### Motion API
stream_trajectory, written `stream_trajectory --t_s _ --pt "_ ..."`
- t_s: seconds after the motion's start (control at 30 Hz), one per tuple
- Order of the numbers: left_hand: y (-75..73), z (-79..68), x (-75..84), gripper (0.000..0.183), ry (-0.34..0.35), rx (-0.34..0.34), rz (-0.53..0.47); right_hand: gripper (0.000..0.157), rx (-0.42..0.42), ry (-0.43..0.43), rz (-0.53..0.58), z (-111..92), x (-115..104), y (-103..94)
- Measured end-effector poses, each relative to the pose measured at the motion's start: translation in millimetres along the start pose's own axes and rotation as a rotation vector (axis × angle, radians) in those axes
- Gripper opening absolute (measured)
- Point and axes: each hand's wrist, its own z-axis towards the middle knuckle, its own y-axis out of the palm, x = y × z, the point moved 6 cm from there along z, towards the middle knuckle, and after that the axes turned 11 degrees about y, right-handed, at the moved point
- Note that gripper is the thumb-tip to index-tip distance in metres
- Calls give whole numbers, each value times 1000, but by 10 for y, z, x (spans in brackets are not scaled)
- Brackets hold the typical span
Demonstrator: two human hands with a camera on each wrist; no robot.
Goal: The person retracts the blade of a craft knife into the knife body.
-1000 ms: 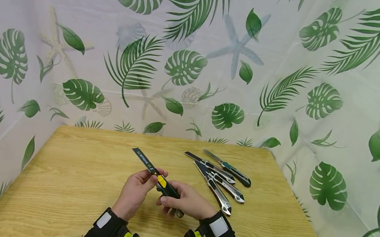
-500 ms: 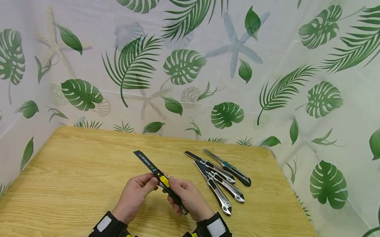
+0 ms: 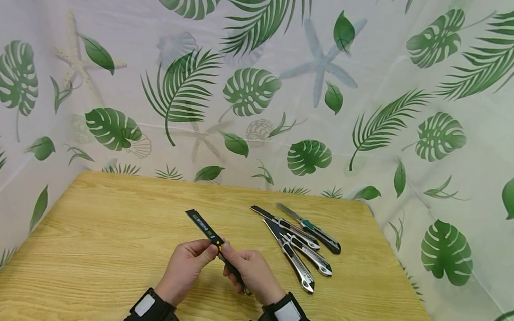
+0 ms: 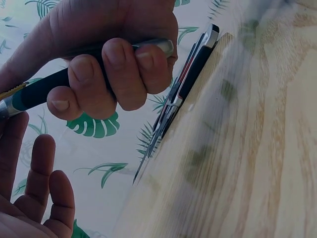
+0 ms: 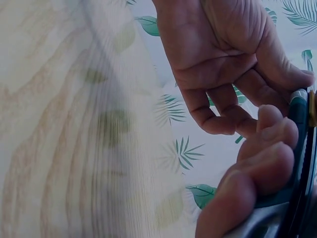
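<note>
A black utility knife is held up over the table in both hands, its dark printed blade end pointing to the upper left. My left hand pinches it between thumb and fingers where the blade end meets the handle. My right hand grips the handle, fingers wrapped round it and thumb pressed on top near the front. That thumb covers most of the yellow slider. In the left wrist view, the right hand's curled fingers wrap the dark handle, while several left fingers lie loose below.
On the wooden table, several more utility knives lie overlapping to the right of my hands, among them a silver and black knife and a teal and black knife. A leaf-printed white sheet hangs behind and along both sides.
My right thumb has moved forward along the handle onto the yellow slider, now mostly hidden. The knife has shifted slightly right and down. The knives on the table stay put.
</note>
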Motion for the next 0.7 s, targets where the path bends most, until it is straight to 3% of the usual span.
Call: stream_trajectory --t_s 0.23,0.7 --pt "-16 2 2 30 36 2 -4 64 72 1 -14 0 -16 15" --pt "-36 10 -29 29 26 27 -2 62 140 -43 -40 -24 -53 13"
